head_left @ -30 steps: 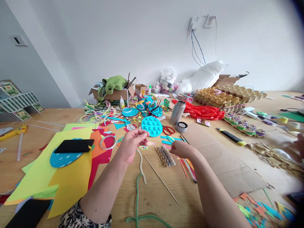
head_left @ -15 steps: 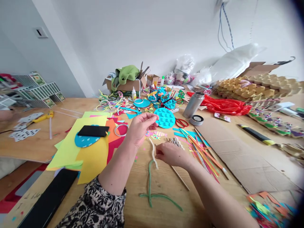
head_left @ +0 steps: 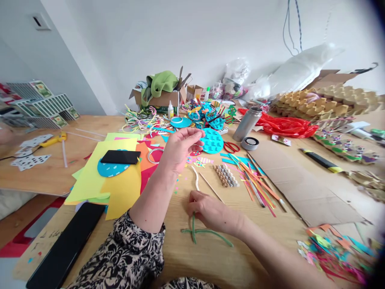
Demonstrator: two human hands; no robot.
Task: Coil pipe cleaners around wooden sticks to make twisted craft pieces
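Observation:
My left hand (head_left: 188,146) is raised over the table with thumb and fingertips pinched together; whatever they hold, if anything, is too small to make out. My right hand (head_left: 207,206) is low over the table, its curled fingers closed on the upper end of a green cord (head_left: 194,230). That cord crosses a second green cord (head_left: 215,233) lying flat. A short white cord (head_left: 196,178) runs up from behind my right fingers. To the right lie a thin wooden stick (head_left: 212,188) and a block of small beads (head_left: 225,176).
Coloured paper with a phone (head_left: 120,157) lies left. A blue textured disc (head_left: 212,140), red scissors (head_left: 231,147), steel bottle (head_left: 247,123) and tape roll (head_left: 250,143) stand beyond my hands. Paper strips (head_left: 255,180) and cardboard (head_left: 288,180) lie right.
My right hand has moved toward me and a little left, from beside the white cord onto the green cord, uncovering the beads. My left hand stays raised and pinched.

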